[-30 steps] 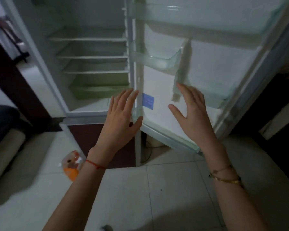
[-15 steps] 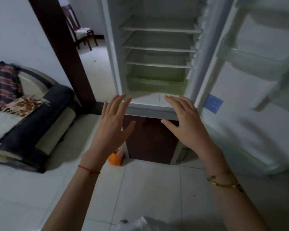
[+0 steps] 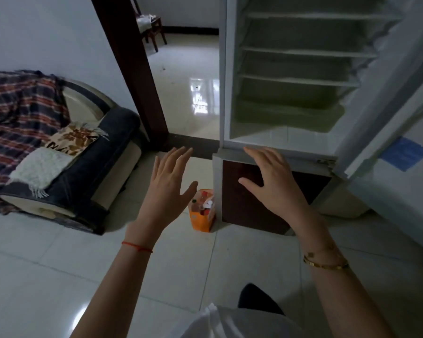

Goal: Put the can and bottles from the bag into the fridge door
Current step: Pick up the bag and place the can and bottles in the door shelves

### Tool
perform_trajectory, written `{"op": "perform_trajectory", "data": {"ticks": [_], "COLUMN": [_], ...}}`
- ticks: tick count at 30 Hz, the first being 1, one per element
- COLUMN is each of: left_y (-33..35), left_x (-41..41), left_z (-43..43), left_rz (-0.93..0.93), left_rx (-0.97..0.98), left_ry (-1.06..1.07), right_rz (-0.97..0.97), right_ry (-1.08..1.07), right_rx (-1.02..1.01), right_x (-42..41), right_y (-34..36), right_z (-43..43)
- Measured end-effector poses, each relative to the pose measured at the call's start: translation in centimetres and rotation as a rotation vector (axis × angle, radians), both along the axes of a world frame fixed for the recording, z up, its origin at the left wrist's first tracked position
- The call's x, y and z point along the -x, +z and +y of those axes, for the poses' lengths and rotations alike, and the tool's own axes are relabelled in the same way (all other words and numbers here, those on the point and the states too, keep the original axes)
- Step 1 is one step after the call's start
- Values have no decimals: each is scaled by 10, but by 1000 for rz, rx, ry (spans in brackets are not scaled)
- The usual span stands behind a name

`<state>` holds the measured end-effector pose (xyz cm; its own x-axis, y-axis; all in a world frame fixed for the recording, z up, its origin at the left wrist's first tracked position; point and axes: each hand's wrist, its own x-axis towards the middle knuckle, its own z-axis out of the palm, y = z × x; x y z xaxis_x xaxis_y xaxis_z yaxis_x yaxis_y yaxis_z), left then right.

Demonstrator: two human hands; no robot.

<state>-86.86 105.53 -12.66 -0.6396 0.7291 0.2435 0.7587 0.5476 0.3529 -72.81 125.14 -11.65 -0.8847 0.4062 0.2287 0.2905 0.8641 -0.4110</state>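
Left hand [image 3: 167,189] and right hand [image 3: 276,189] held spread, nothing gripped | one orange bag [image 3: 202,222] stood on floor [image 3: 59,276] against fridge [image 3: 224,93] corner, bottles [image 3: 203,200] inside uncountable | one fridge door [image 3: 401,203] seen open

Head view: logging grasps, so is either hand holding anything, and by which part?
Nothing is held: the left hand and the right hand are open, fingers spread.

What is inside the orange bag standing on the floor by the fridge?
Several bottle tops stick out of the orange bag, one with a red cap. The bag's wall covers their lower parts and anything lying deeper.
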Motion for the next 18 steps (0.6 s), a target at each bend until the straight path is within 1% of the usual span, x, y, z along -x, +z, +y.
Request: {"op": "perform_trajectory", "data": {"ticks": [9, 14, 18], "left_y": [-45, -82, -107], "left_x": [67, 116, 157], "left_z": [4, 24, 45], "left_rz": [-157, -235, -294], "left_rx": [59, 105, 125], "left_ry": [78, 131, 202], "right_rz": [-122, -180, -245], "right_ry": [59, 89, 121], "right_rx": [113, 216, 344], "right_x": [82, 138, 179], "right_y": [-43, -73, -96], "right_z": [8, 27, 50]}}
